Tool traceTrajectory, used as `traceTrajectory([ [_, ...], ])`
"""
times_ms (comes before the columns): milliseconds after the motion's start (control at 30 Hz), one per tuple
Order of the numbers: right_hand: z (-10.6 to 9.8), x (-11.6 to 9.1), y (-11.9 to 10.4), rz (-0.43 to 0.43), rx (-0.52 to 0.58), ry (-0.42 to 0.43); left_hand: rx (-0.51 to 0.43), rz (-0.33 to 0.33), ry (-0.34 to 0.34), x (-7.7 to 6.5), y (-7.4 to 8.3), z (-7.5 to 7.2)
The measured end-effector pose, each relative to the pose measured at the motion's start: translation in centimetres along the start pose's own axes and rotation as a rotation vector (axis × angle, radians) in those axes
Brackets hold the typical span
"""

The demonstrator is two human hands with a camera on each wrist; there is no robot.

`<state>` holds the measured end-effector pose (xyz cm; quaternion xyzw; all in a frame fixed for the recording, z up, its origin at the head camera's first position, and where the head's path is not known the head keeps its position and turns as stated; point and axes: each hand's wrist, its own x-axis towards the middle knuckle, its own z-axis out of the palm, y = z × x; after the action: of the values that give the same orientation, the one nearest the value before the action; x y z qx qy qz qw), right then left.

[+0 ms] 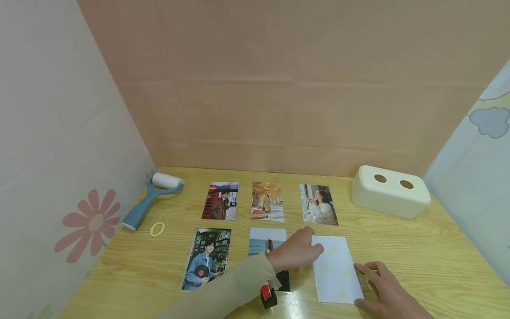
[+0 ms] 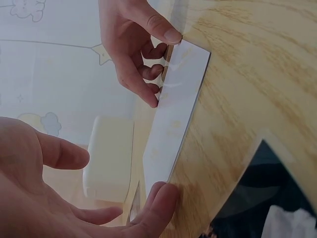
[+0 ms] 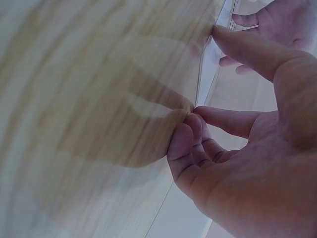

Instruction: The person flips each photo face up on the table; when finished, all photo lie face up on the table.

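A white photo card (image 1: pixel 336 270) with faint yellowish marks lies white side up on the wooden table, at the right of the front row. My left hand (image 1: pixel 296 250) reaches across a seaside photo (image 1: pixel 267 237), its fingertips at the card's far left corner; the thumb is held apart from the fingers in the left wrist view. On the other side, my right hand (image 1: pixel 384 288) touches the card's right edge with thumb and index finger. Its remaining fingers are bent beside that edge in the right wrist view. The left forearm partly hides the seaside photo.
Photos of a person with an umbrella (image 1: pixel 220 201), an autumn avenue (image 1: pixel 267 201) and a window scene (image 1: pixel 318 204) form the back row. A record-shop photo (image 1: pixel 211 248) lies front left. Leftward are a lint roller (image 1: pixel 149 201) and yellow ring (image 1: pixel 157 229); a cream two-holed box (image 1: pixel 390 195) stands right.
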<state>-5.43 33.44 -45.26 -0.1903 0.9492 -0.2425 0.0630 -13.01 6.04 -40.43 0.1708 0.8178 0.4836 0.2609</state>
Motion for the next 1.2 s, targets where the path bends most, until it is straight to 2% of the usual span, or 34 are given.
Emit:
traceTrajectory([
  [167, 0.05, 0.07, 0.05, 0.009, -0.011, -0.005, -0.011, -0.006, -0.001, 0.31, -0.16, 0.17],
  [367, -0.04, 0.21, -0.01, 0.033, -0.026, -0.033, -0.106, -0.024, -0.001, 0.63, -0.08, 0.12],
  [533, -0.01, 0.31, 0.08, 0.033, -0.046, -0.044, -0.143, -0.06, 0.041, 0.63, 0.08, 0.19],
  [633, 0.13, 0.21, 0.25, 0.006, -0.062, -0.021, -0.144, -0.07, 0.068, 0.57, 0.2, 0.21],
  [867, 0.59, -0.02, 0.62, -0.09, -0.094, 0.054, -0.137, -0.035, 0.15, 0.32, 0.39, 0.21],
  [1067, 0.56, 0.09, 0.56, -0.114, -0.1, 0.056, -0.174, -0.02, 0.196, 0.13, 0.65, 0.16],
  [1200, 0.57, 0.33, 0.15, -0.089, -0.104, 0.052, -0.213, -0.013, 0.211, 0.17, 0.73, 0.32],
])
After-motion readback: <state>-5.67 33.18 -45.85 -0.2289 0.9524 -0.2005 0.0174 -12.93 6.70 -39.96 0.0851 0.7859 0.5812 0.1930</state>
